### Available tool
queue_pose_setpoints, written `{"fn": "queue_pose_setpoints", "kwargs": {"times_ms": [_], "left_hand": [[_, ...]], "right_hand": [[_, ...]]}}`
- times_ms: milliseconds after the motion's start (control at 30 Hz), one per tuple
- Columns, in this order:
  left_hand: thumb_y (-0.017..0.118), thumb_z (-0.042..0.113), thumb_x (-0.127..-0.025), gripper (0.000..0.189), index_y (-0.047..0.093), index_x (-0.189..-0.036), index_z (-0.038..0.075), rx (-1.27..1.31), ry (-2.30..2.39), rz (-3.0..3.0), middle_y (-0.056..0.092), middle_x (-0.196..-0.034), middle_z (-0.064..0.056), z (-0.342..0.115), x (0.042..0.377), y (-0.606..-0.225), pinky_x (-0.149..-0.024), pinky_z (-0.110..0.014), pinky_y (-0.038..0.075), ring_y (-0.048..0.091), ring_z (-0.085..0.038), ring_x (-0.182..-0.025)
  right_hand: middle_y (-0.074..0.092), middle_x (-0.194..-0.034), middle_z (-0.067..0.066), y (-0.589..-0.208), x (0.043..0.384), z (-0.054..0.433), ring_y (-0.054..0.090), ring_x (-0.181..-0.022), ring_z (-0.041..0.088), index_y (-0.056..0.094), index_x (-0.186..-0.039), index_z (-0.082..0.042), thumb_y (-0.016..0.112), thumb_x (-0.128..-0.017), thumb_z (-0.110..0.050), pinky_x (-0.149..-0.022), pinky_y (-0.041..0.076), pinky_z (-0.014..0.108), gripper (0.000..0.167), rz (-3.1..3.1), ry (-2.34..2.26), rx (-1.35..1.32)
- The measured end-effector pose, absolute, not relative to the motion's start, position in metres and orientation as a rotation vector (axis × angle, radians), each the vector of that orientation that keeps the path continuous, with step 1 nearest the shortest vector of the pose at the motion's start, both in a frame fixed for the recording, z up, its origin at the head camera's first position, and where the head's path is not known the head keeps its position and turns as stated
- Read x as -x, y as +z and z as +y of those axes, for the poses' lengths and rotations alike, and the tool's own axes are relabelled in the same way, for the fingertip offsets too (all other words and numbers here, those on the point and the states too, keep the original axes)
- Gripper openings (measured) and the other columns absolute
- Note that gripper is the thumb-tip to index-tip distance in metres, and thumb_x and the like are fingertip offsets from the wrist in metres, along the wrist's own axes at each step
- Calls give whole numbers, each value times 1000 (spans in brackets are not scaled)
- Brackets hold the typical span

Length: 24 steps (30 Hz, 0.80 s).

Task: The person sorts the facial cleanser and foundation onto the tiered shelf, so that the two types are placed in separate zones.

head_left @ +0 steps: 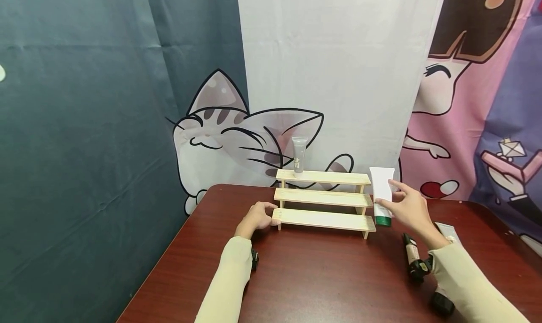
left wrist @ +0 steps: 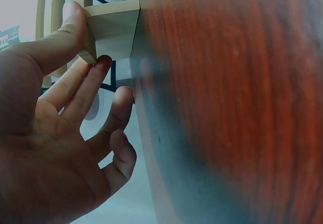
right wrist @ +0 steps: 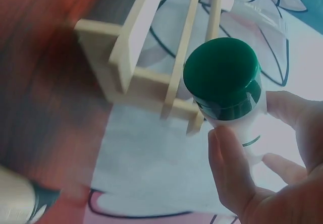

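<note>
A three-tier wooden display rack (head_left: 322,219) stands on the table. At its left end, my left hand (head_left: 256,217) pinches the lowest tier, thumb on one side and fingertips against the other; the remaining fingers bend loosely in the left wrist view. My right hand (head_left: 408,209) holds a white squeeze tube (head_left: 382,186) upright, its green cap (right wrist: 222,77) downward, between thumb and fingers. The tube hangs just off the rack's right end, in front of it in the right wrist view. On the top tier, toward the left, a clear tube (head_left: 298,156) stands on its cap.
On the table's right lie a dark-capped tube (head_left: 411,251) and another pale tube (head_left: 448,231), partly covered by the right forearm. A printed cloth (head_left: 338,69) with cartoon figures hangs behind the table. The table's left edge (head_left: 169,242) runs beside the left arm.
</note>
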<state>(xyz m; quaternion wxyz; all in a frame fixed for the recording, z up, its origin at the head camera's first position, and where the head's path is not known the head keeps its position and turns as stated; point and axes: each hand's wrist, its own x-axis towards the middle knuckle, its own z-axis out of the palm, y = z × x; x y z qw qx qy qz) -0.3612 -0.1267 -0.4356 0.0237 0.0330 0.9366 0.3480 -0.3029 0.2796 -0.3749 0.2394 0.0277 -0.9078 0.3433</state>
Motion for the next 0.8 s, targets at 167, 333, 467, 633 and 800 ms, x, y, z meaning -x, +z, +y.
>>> {"fn": "queue_pose_setpoints", "kwargs": {"times_ms": [167,333,467,633,800], "left_hand": [[87,27,-77,49,70,-123,21,-107,1093,2894,59,-134,-14,-125,362,-436,-99,-52,44,53,-33,-124],[87,27,-78,50,70,-124,20,-125,1103,2888,59,-135,-15,-126,361,-438,-99,-52,44,52,-34,-126],[87,26,-78,50,70,-124,20,-113,1108,2890,59,-134,-16,-128,360,-438,-99,-52,44,51,-35,-126],[87,26,-77,50,70,-124,21,-115,1085,2892,59,-134,-14,-127,359,-437,-99,-51,44,52,-33,-125],[87,28,-77,50,70,-123,24,-86,1051,2911,61,-133,-12,-125,358,-433,-95,-55,44,55,-32,-121]], "right_hand": [[69,-106,30,-371,312,261,69,-91,42,51,-144,-5,82,-83,-35,-59,48,23,75,-2426,981,-104],[68,-110,30,-368,323,243,70,-90,41,52,-144,-6,83,-82,-29,-57,48,21,73,-2370,1014,-128],[66,-113,31,-367,331,230,70,-93,42,49,-147,-8,82,-83,-26,-56,50,19,74,-2336,1116,-168],[66,-113,31,-367,341,220,70,-89,42,49,-147,-9,82,-83,-19,-55,50,16,73,-2267,1183,-208],[66,-113,28,-366,351,211,71,-82,29,50,-146,-11,83,-82,-15,-60,48,11,72,-2166,1236,-254]]}}
